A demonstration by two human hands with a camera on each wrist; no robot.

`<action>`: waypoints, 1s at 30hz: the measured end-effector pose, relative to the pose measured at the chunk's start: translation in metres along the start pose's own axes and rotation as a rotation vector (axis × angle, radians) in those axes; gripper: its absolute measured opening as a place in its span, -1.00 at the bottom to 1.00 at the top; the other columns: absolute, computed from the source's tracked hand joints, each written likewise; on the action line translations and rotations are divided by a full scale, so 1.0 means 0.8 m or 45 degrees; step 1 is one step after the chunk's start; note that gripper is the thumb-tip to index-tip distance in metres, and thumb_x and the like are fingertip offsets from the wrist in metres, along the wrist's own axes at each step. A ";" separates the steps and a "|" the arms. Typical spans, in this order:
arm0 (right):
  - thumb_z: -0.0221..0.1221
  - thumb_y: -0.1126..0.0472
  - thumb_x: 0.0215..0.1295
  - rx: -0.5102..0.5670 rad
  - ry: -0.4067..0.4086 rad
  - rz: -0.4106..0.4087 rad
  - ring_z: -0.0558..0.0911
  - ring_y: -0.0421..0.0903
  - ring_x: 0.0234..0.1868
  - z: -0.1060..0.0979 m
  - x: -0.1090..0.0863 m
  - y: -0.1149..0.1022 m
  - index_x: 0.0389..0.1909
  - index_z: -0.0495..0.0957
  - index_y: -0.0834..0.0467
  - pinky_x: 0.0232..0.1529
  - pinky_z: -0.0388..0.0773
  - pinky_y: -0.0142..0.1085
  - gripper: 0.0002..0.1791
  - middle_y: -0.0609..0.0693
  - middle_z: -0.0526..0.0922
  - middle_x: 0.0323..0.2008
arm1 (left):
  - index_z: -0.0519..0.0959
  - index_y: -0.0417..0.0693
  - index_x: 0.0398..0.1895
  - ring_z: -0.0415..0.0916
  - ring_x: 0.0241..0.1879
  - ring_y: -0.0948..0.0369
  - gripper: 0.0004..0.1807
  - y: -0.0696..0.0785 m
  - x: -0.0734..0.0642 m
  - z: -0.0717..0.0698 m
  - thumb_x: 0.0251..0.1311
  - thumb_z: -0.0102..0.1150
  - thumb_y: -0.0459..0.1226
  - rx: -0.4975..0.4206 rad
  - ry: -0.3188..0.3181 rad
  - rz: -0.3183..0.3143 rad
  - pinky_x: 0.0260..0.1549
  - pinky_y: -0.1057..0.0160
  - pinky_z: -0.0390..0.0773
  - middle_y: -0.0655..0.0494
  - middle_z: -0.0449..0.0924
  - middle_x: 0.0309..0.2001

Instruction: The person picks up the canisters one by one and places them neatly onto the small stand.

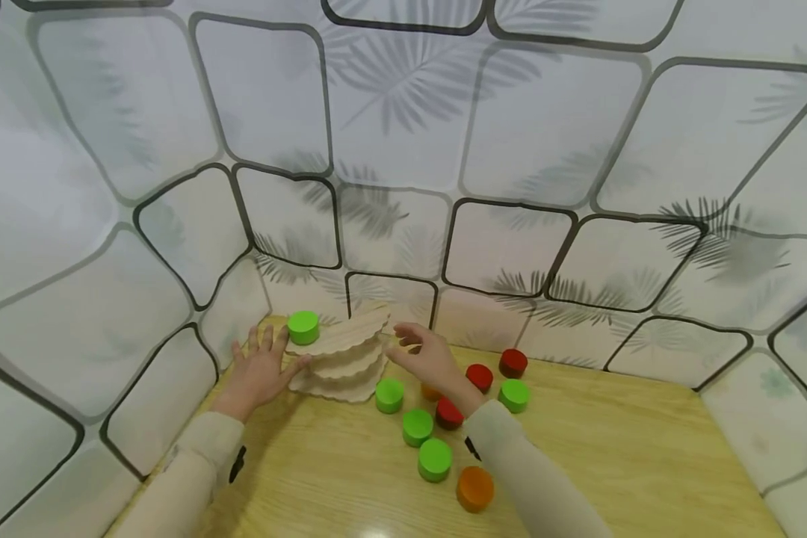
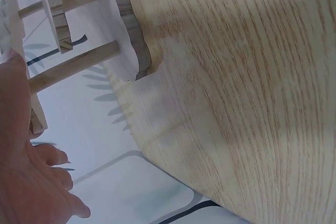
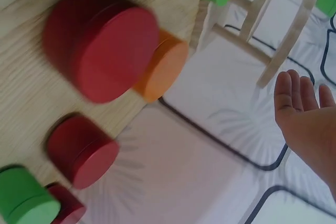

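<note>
A pale wooden three-tier stand (image 1: pixel 350 338) with wavy-edged shelves sits by the back left corner. One short green cylinder (image 1: pixel 303 327) rests on the left end of its top shelf. My left hand (image 1: pixel 258 376) is at the stand's left side, fingers spread and thumb at the top shelf's edge. In the left wrist view, round dowels (image 2: pixel 76 66) join the shelves. Beside the stand's right end hovers my right hand (image 1: pixel 430 360), holding nothing, its fingers loosely bent. The right wrist view shows that hand (image 3: pixel 307 114) just off the shelf end.
Right of the stand, several short cylinders stand on the wood-grain table (image 1: pixel 323 471): green ones (image 1: pixel 434 459), red ones (image 1: pixel 513 363) and orange ones (image 1: pixel 475 489). My right forearm passes over part of this group. Patterned white walls (image 1: pixel 403 239) rise behind and at both sides.
</note>
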State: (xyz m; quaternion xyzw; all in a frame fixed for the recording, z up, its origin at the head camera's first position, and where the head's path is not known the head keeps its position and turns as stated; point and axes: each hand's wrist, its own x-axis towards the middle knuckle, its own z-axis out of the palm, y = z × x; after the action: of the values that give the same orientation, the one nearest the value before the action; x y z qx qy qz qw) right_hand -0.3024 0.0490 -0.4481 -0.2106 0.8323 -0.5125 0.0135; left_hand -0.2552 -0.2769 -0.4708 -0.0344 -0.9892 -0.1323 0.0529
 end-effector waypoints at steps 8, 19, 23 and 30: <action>0.40 0.11 0.38 -0.002 0.093 0.067 0.64 0.07 0.26 -0.038 -0.033 0.021 0.35 0.58 0.11 0.30 0.59 0.02 -0.45 0.12 0.68 0.26 | 0.07 -0.35 0.65 -0.22 0.58 -0.57 -0.01 -0.002 -0.005 0.001 0.56 -0.14 0.28 -0.004 -0.006 -0.009 0.36 -0.71 -0.15 -0.60 0.00 0.57; 0.42 0.16 0.37 -0.076 0.247 0.093 0.68 0.19 0.22 -0.085 -0.078 0.077 0.31 0.61 0.21 0.27 0.62 0.08 -0.47 0.20 0.72 0.21 | 0.08 -0.37 0.64 -0.22 0.58 -0.58 -0.02 0.001 -0.008 0.003 0.57 -0.12 0.27 -0.032 0.001 0.003 0.33 -0.73 -0.16 -0.62 0.02 0.56; 0.42 0.13 0.38 -0.124 0.254 0.135 0.65 0.18 0.26 -0.102 -0.094 0.096 0.35 0.57 0.19 0.31 0.59 0.07 -0.44 0.18 0.70 0.24 | 0.08 -0.36 0.64 -0.20 0.57 -0.57 -0.02 0.001 -0.007 0.004 0.57 -0.12 0.27 -0.023 0.006 0.017 0.33 -0.73 -0.14 -0.63 0.03 0.55; 0.40 0.11 0.40 -0.138 0.304 0.112 0.63 0.26 0.28 -0.126 -0.115 0.119 0.37 0.54 0.25 0.32 0.56 0.14 -0.41 0.24 0.66 0.28 | 0.09 -0.36 0.64 -0.18 0.57 -0.57 -0.02 0.004 -0.004 0.001 0.57 -0.14 0.28 -0.011 0.016 0.034 0.32 -0.73 -0.11 -0.63 0.05 0.55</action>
State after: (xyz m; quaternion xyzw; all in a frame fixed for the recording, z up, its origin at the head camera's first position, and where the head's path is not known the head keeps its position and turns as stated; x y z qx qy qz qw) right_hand -0.2749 0.2047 -0.5001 -0.1118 0.8629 -0.4872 -0.0744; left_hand -0.2515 -0.2739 -0.4712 -0.0471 -0.9877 -0.1363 0.0607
